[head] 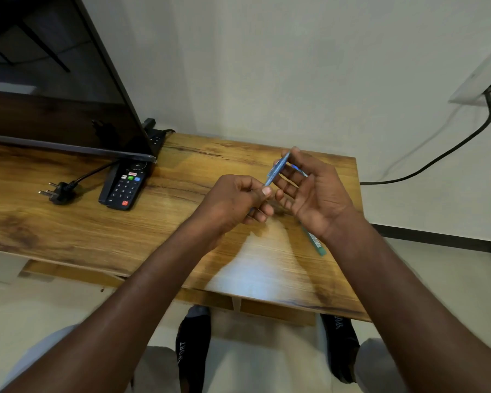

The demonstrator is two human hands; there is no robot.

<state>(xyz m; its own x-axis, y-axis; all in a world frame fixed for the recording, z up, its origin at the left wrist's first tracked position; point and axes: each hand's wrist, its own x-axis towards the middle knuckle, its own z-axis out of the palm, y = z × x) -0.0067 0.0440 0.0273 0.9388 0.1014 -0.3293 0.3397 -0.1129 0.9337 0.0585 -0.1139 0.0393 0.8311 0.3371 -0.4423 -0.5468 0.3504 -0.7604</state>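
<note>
Above the right half of the wooden table (pixel 159 231), both hands meet on a slim blue pen (pixel 277 171). My left hand (pixel 236 202) pinches its lower end between thumb and curled fingers. My right hand (pixel 312 191) curls loosely around the upper part, one fingertip at the pen's top end. A small blue piece (pixel 296 168) shows inside the right hand; what it is I cannot tell. A green pen (pixel 315 242) lies on the table under my right wrist, partly hidden by it.
A dark TV screen (pixel 54 80) stands at the back left. In front of it lie a black remote (pixel 125 184) and an unplugged mains plug (pixel 58 190). A black cable (pixel 437 157) runs along the wall from a socket on the right. My feet (pixel 193 347) show below the table edge.
</note>
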